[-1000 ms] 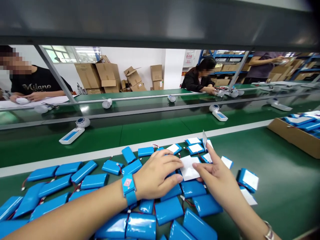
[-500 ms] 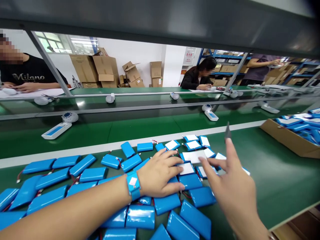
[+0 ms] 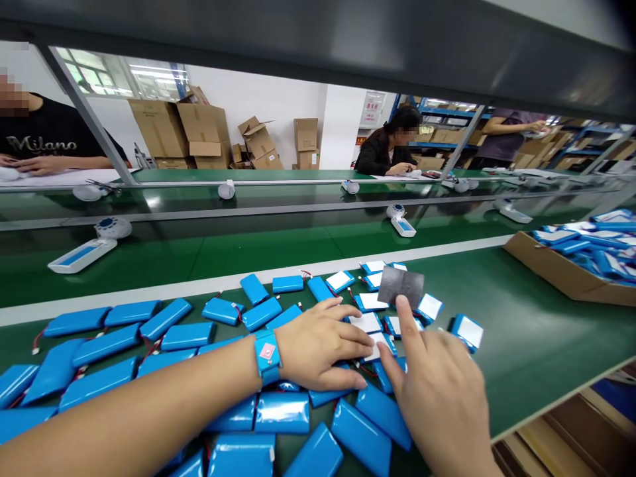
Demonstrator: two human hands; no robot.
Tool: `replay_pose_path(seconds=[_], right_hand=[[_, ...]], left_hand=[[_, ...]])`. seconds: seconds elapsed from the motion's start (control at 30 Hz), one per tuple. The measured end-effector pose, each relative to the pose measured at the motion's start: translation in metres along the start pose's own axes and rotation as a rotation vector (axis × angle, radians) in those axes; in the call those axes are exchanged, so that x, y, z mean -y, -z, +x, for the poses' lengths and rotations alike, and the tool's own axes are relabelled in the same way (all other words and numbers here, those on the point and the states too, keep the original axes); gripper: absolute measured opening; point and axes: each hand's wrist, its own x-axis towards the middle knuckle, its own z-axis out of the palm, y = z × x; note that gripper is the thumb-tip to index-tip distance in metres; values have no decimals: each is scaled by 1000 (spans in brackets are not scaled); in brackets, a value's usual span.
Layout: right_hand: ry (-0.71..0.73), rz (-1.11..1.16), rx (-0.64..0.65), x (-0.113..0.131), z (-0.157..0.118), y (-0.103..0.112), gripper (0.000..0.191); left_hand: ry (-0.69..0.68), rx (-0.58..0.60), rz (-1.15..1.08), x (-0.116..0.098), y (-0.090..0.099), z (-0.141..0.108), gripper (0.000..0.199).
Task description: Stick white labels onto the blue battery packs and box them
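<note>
Currently, plain blue packs (image 3: pixel 282 412) with thin leads lie loose and at mixed angles nearest the worker, spreading leftward over the green bench (image 3: pixel 511 298). Just above the closest of these, the left hand (image 3: pixel 322 348) rests palm down across the packs, fingers lightly spread; a blue wristband (image 3: pixel 268 358) with a pale, pink-marked patch sits on its wrist. The right hand (image 3: pixel 442 377) is close by but apart from the left, its index finger extended and its thumb held away from it. Between the left fingertips and the right thumb lies a white-topped pack (image 3: pixel 380 341); firm contact by either could not be confirmed. At the right index fingertip a dark grey square (image 3: pixel 400 281) shows its broad face, partly masking similar white-faced packs grouped behind; whether it adheres to the finger cannot be told. To the right, a shallow cardboard box (image 3: pixel 546 273) is heaped with blue packs, several with white faces. Past the white edging, white devices (image 3: pixel 84 255) with rounded heads lie spaced along a green belt (image 3: pixel 268 255). Across the rails, a co-worker in a lettered black shirt (image 3: pixel 44 144) is at left, another in a dark top (image 3: pixel 382 152) bends over the far surface, and a third person (image 3: pixel 504 139) is farther right. Brown cartons (image 3: pixel 203 129) are stacked before the white wall, and blue shelving fills the right background.
</note>
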Motion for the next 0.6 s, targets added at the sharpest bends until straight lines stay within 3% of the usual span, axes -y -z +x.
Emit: replay_pose_path(seconds=[0.07,0.13,0.23,0.3,0.43,0.6], right_hand=[[-77,-33,-47,-9,4,7,55],[-248,250,-9,-21,5,11,43],[-602,904,310,-36,-5,8,42],[-739,1137,521,-41,-13,1,47],[-722,1196,601,-41,-21,-11,49],[-645,1104,571,-42,-19,-15,45]], left_hand=[[-5,-3,-10,1,0,0,47],[-24,-11,-10,1,3,0,43],[-96,-107,-6,-5,11,3,37],[-141,-172,-16,-12,17,7,35],[-145,-101,-27,-24,17,16,37],[-162,65,54,-22,-3,26,59]])
